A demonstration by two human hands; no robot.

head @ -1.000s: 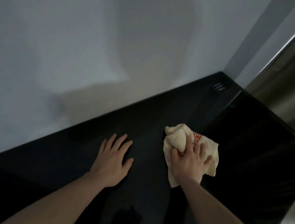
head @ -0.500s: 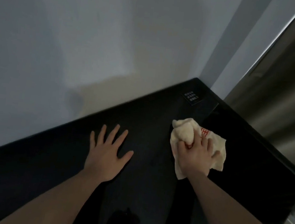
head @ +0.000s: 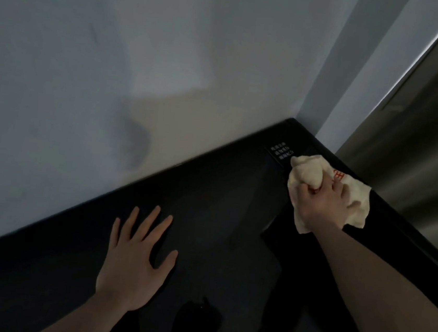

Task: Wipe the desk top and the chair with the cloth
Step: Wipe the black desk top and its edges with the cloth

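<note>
Partly, right hand (head: pixel 323 202) hides bunched cloth (head: pixel 307 173).

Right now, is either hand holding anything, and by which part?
The right hand grips the bunched middle of the cream cloth; the left hand holds nothing.

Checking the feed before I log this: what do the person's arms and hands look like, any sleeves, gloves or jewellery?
Both forearms are bare as far as the frame shows; no sleeve edge is in view. The left hand and the right hand wear no gloves. No ring, watch or bracelet is visible on either, though the light is dim.
</note>
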